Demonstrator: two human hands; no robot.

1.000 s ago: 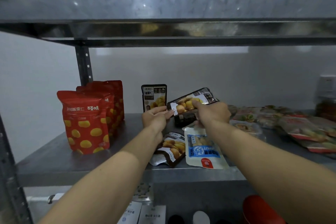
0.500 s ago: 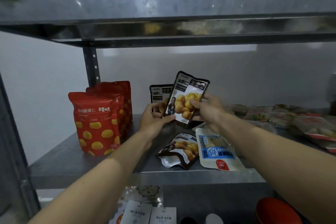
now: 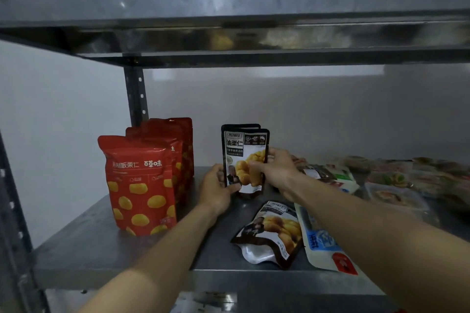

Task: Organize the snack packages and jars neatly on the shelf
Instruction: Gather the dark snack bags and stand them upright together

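Black pouch [image 3: 245, 160] upright between left hand [image 3: 218, 188], right hand [image 3: 276, 168] grip.

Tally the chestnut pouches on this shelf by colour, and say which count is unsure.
Red pouches: 3 seen, standing in a row; more may hide behind.
Black pouches: 3, one upright held by both hands, one standing just behind it, one lying flat.
Total: 6

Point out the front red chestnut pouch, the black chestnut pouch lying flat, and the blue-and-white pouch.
front red chestnut pouch [image 3: 141, 185], head view, middle of its face.
black chestnut pouch lying flat [image 3: 273, 232], head view, printed front.
blue-and-white pouch [image 3: 321, 241], head view, blue label.
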